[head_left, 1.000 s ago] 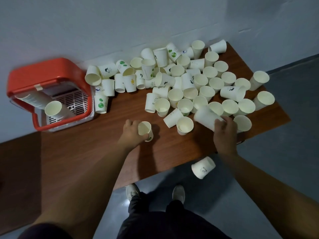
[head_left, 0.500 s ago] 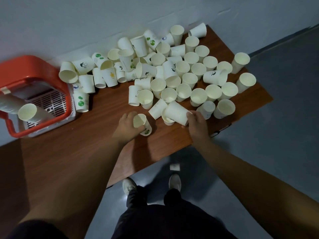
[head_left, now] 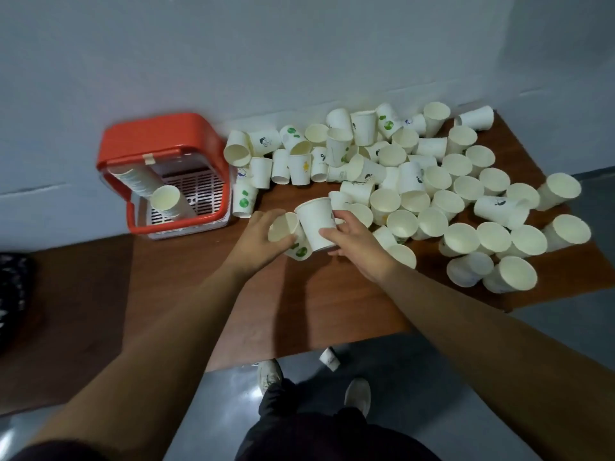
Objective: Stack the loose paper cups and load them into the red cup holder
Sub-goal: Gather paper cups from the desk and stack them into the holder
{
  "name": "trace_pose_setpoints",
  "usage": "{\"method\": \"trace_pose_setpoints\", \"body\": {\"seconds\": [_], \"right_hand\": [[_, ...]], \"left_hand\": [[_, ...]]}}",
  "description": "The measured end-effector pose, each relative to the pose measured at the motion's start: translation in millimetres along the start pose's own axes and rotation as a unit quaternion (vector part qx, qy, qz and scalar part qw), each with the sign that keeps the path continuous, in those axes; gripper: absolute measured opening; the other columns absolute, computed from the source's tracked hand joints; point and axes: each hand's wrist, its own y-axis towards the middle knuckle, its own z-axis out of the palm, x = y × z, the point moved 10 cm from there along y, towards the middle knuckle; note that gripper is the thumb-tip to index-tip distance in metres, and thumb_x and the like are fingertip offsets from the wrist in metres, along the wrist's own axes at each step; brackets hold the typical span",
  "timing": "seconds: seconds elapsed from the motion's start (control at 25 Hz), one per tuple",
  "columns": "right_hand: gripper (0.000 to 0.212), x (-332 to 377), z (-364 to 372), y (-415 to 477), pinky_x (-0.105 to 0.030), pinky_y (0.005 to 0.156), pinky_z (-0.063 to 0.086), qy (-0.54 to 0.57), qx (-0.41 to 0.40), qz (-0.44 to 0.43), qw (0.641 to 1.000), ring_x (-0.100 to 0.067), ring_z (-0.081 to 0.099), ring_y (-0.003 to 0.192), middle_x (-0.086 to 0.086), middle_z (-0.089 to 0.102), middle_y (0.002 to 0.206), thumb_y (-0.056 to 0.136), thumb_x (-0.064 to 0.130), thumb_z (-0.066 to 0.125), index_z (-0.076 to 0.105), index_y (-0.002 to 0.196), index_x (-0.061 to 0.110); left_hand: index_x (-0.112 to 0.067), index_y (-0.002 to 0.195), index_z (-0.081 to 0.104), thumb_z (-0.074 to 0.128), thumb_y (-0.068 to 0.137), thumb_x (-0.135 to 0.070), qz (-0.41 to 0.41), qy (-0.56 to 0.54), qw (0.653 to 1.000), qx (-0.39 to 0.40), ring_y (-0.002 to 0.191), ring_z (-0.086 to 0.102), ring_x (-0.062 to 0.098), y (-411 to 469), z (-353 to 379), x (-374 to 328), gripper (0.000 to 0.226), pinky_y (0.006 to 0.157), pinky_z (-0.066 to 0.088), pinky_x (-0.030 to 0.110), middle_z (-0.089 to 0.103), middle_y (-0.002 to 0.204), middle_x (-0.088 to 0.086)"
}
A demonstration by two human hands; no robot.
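In the middle of the frame the left hand (head_left: 263,239) is wrapped around a cup with green dots (head_left: 289,235), its open mouth turned toward the camera. Right beside it, touching, the right hand (head_left: 354,239) grips a plain white cup (head_left: 316,222) with fingers and thumb closed on its side. Both cups are held just over the brown table (head_left: 326,307). A big pile of loose paper cups (head_left: 416,181) covers the upper right of the table, some standing, some lying down. The red cup holder (head_left: 159,141) sits at the upper left by the wall, with two stacks of cups (head_left: 166,202) leaning inside it. One small cup (head_left: 329,359) lies on the grey floor at the bottom, near the person's shoes (head_left: 270,375)
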Motion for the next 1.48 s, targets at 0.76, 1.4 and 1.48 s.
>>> {"method": "trace_pose_setpoints", "body": {"seconds": [0.76,1.4,1.48], "right_hand": [[0.070,119,242,145,-0.013,0.079,0.047,-0.115,-0.019,-0.120,0.986,-0.012,0.054,0.112,0.010,0.049,0.125,0.085,0.019,0.073,0.034,0.142,0.028],[0.075,108,283,189,-0.039,0.091,0.054,-0.220,-0.036,-0.146,0.964,-0.011,0.055,0.110,0.003,0.054,0.122,0.071,0.023,0.080,0.038,0.133,0.024],[0.073,107,294,191,-0.039,0.091,0.054,-0.231,-0.023,-0.161,0.959,-0.013,0.054,0.113,0.004,0.054,0.122,0.071,0.025,0.079,0.038,0.131,0.026]], "left_hand": [[-0.021,0.142,0.042,0.076,0.082,-0.036,-0.073,-0.012,0.978,-0.195,0.131,0.041,0.019,54,-250,206,0.070,0.106,0.033,0.026,0.042,0.140,0.005],[-0.020,0.150,0.036,0.081,0.077,-0.040,-0.058,0.012,0.998,0.005,0.133,0.042,0.025,100,-199,261,0.089,0.109,0.039,0.040,0.040,0.146,0.007],[-0.019,0.151,0.035,0.073,0.086,-0.029,-0.058,-0.022,0.998,-0.005,0.136,0.040,0.020,95,-211,265,0.077,0.110,0.036,0.037,0.040,0.151,0.005]]}}
